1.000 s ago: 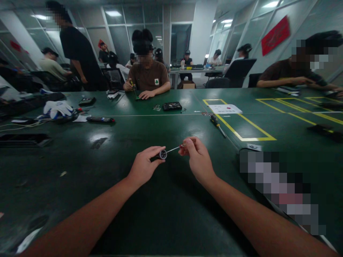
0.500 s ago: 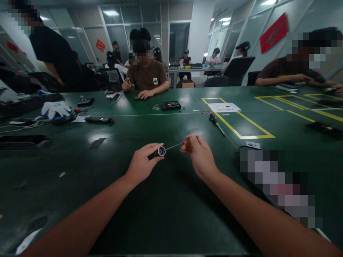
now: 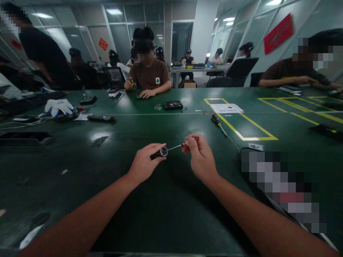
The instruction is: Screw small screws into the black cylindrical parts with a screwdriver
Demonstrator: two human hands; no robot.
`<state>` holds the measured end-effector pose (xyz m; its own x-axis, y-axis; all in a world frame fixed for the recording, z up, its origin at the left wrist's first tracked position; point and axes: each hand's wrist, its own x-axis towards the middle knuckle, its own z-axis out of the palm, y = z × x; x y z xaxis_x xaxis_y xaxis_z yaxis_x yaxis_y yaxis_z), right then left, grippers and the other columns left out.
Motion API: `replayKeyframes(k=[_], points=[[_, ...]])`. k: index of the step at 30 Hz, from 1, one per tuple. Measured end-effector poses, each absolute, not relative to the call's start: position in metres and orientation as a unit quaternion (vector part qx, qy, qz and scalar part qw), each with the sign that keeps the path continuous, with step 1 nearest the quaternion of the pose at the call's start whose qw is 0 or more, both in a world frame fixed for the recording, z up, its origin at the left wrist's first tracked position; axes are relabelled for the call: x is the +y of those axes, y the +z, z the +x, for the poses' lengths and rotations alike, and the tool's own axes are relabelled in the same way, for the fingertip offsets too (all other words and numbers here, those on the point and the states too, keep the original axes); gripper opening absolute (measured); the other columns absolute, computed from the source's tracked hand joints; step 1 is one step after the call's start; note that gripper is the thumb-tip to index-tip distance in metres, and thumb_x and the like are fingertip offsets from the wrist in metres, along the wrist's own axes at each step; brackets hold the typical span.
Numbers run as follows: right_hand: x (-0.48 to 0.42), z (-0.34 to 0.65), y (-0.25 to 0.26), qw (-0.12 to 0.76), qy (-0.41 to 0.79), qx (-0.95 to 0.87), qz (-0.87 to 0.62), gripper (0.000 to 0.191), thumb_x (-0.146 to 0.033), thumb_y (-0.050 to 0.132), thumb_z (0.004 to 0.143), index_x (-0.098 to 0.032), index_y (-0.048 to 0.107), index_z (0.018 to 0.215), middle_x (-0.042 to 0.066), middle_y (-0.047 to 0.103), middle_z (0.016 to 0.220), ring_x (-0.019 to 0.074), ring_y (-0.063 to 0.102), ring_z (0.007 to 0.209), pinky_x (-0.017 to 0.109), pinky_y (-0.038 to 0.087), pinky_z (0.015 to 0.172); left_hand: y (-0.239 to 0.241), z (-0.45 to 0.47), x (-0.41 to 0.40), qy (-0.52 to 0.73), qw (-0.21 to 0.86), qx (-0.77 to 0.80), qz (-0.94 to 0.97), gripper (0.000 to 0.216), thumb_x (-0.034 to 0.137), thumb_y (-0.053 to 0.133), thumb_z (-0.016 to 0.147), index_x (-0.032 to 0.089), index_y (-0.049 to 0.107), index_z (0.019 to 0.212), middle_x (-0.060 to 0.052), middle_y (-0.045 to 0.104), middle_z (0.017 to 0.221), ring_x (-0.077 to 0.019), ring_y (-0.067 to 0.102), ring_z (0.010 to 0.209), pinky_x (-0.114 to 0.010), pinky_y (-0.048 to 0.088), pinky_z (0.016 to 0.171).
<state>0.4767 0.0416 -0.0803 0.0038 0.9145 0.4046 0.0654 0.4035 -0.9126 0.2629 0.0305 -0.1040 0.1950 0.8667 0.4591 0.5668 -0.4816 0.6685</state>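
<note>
My left hand [image 3: 146, 161] is closed around a small dark cylindrical part [image 3: 163, 152], its pale-rimmed open end facing toward me and to the right. Most of its body is hidden by my fingers. A thin screwdriver [image 3: 175, 146] with a red and clear handle is pinched in my right hand [image 3: 199, 153]. The shaft points left, and its tip reaches into the open end of the cylinder; how deep it sits I cannot tell. Both hands are held above the green table [image 3: 150, 214].
Beyond my hands lie another screwdriver [image 3: 219, 125], a black case [image 3: 173, 105], a white sheet [image 3: 226, 108] and yellow tape outlines. At left are white gloves [image 3: 59, 107], a pen-shaped tool [image 3: 102, 119] and a black tray [image 3: 26, 138]. A co-worker [image 3: 148, 71] sits opposite.
The view has shifted slightly. The screwdriver has turned a little in my right fingers, so its clear handle shows more. Its tip stays at the cylinder's opening. My left hand keeps its grip.
</note>
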Motion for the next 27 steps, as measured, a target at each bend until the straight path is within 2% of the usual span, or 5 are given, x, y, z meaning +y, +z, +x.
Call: replayKeyframes(k=[8,12,18,23,27], points=[[0.038,0.476,-0.078,0.568,0.357,-0.63,-0.392,0.021,-0.046,0.053,0.102,-0.026,0.061,0.103,-0.001,0.065,0.076,0.0178,0.062,0.071,0.034,0.049,0.07,-0.104,0.264,0.03,0.421,0.177,0.472,0.754,0.044,0.016,0.074,0.086,0.025,0.07,0.129,-0.006,0.072,0.127,-0.0234,0.067,0.118,-0.045,0.051,0.108],[0.035,0.476,-0.072,0.563,0.379,-0.638,-0.364,0.031,-0.049,0.052,0.101,-0.025,0.067,0.091,0.0,0.065,0.076,0.0181,0.062,0.071,0.034,0.049,0.069,-0.105,0.264,0.029,0.409,0.18,0.473,0.759,0.043,0.016,0.073,0.087,0.025,0.07,0.128,-0.005,0.071,0.127,-0.0233,0.066,0.118,-0.044,0.051,0.108],[0.045,0.476,-0.079,0.61,0.47,-0.525,-0.363,0.02,-0.042,0.063,0.094,-0.024,0.068,0.091,0.0,0.068,0.078,0.018,0.064,0.073,0.034,0.05,0.073,-0.103,0.263,0.029,0.408,0.178,0.472,0.761,0.044,0.016,0.073,0.087,0.024,0.07,0.13,-0.006,0.071,0.128,-0.023,0.066,0.119,-0.044,0.051,0.109],[0.056,0.476,-0.09,0.605,0.509,-0.472,-0.389,0.028,-0.049,0.065,0.092,-0.022,0.068,0.087,0.001,0.067,0.08,0.0172,0.063,0.072,0.034,0.052,0.075,-0.102,0.261,0.029,0.405,0.174,0.473,0.762,0.044,0.013,0.072,0.087,0.025,0.07,0.129,-0.006,0.071,0.128,-0.023,0.066,0.119,-0.044,0.051,0.108],[0.064,0.48,-0.093,0.519,0.665,-0.351,-0.407,0.033,-0.049,0.061,0.094,-0.021,0.062,0.077,-0.002,0.055,0.061,0.0152,0.052,0.055,0.036,0.053,0.066,-0.102,0.262,0.029,0.402,0.161,0.473,0.767,0.044,0.012,0.072,0.087,0.024,0.07,0.129,-0.006,0.071,0.128,-0.0225,0.066,0.119,-0.043,0.051,0.108]])
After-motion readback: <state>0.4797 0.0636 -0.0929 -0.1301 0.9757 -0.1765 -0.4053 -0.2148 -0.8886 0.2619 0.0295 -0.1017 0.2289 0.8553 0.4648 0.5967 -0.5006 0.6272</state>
